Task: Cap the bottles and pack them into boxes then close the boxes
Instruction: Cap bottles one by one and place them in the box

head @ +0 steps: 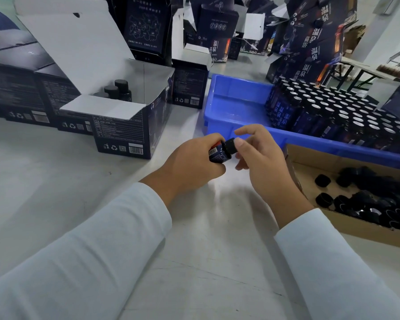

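The left hand (189,165) grips a small dark bottle (218,153) above the table (56,192), tilted so its neck points right; the right hand (261,158) pinches the black cap (230,145) on that neck between thumb and fingertips. The step in hand looks like screwing the cap down; to do it well, the left hand should hold the bottle firm while the right turns the cap square to the neck, since a crooked start would likely cross the thread. The open box (129,121) stands far left with three capped bottles (116,90) inside and room beside them; that is where this one should go. Uncapped bottles (333,112) fill the right of the blue bin (236,107); loose caps (367,197) lie in the carton (310,158) near right.
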